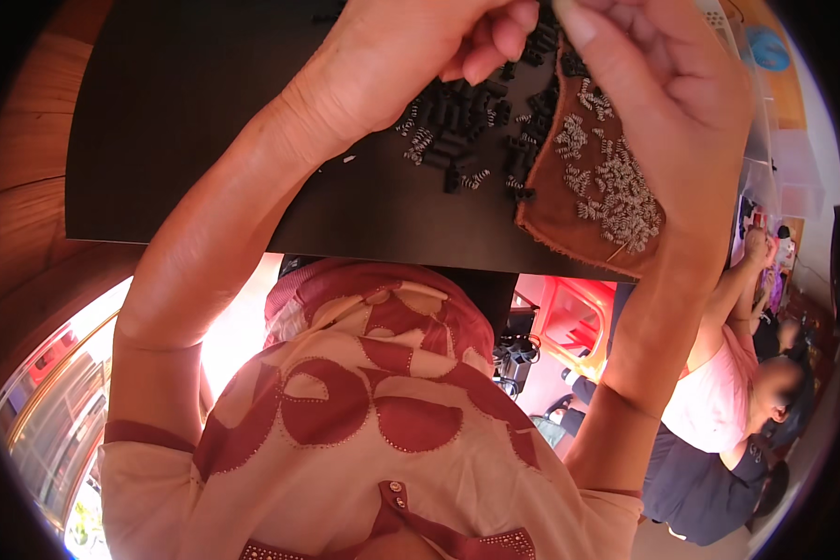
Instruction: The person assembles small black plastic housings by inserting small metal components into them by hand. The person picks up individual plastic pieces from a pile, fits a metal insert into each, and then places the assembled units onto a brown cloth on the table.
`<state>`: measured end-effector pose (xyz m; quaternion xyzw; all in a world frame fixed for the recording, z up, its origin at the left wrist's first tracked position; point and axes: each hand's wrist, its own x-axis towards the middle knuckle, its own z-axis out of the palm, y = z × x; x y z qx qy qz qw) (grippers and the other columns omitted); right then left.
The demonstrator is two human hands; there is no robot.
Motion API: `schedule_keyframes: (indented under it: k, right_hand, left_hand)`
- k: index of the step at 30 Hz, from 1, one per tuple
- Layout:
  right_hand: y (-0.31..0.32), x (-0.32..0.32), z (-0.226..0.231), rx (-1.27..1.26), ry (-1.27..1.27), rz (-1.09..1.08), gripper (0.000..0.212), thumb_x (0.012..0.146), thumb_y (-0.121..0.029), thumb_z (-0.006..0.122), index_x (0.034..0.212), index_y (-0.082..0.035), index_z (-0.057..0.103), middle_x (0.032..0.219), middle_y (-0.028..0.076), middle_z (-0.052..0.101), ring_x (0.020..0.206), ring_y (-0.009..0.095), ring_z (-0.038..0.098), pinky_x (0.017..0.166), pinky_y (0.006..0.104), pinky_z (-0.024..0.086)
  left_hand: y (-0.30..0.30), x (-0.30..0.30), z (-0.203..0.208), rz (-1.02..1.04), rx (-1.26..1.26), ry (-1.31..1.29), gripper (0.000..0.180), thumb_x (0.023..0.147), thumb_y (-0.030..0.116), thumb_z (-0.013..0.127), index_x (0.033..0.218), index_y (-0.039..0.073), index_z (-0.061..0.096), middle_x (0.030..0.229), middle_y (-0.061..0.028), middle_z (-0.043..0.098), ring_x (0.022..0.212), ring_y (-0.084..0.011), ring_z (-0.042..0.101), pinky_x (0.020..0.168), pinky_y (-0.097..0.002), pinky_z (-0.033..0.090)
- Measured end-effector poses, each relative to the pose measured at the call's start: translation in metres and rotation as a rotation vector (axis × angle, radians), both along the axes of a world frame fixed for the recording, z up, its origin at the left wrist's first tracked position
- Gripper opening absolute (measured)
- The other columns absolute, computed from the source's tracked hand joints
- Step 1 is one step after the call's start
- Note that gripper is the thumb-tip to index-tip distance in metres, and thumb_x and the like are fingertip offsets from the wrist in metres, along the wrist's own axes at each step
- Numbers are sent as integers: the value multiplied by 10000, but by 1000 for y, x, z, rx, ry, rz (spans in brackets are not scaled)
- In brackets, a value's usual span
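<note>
My left hand [406, 61] and right hand [681, 93] nearly meet, fingertips partly cut off; I can't tell what they hold. Springs [623, 198] lie on the cloth [546, 196], nearer my right, axes mixed; black parts [450, 131] lie nearer my left.

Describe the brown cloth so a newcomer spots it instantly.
Start at the dark tabletop. Toward its right end, by the right hand, lies the brown cloth, loose silvery springs scattered over it. Unlike the small black parts to its left, it's broad, flat and brown.
</note>
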<state>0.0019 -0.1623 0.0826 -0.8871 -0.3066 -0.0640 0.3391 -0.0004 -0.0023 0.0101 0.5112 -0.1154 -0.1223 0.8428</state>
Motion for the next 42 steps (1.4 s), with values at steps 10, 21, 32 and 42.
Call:
schedule_keyframes:
  k: [10,21,32,42]
  right_hand:
    - [-33,39,-74,-85,-54,170,91,878,-1,616,969,-8,617,866,62,559,730,168,556,640,278,442]
    - [-13,43,-68,-372,-122,146,88,852,-65,631,932,-28,627,827,104,516,744,286,566,660,379,447]
    - [1,40,-65,-492,-132,82,103,846,-94,622,911,-15,629,858,118,570,803,316,589,716,404,466]
    - [-31,31,-50,68,313,-51,66,900,-66,636,951,-25,639,727,-68,528,652,2,455,571,182,364]
  left_hand:
    - [9,10,-1,341,-103,15,216,952,212,471,839,45,547,673,-65,560,493,-133,475,437,-243,316]
    - [7,14,-4,320,-124,84,228,945,216,485,806,48,551,657,-59,556,477,-124,477,421,-234,319]
    - [6,11,-3,315,-99,119,236,942,224,490,796,52,562,648,-59,562,471,-121,473,429,-234,317]
    - [3,12,-7,251,-103,117,213,954,204,464,838,52,558,674,-63,567,478,-121,469,431,-238,309]
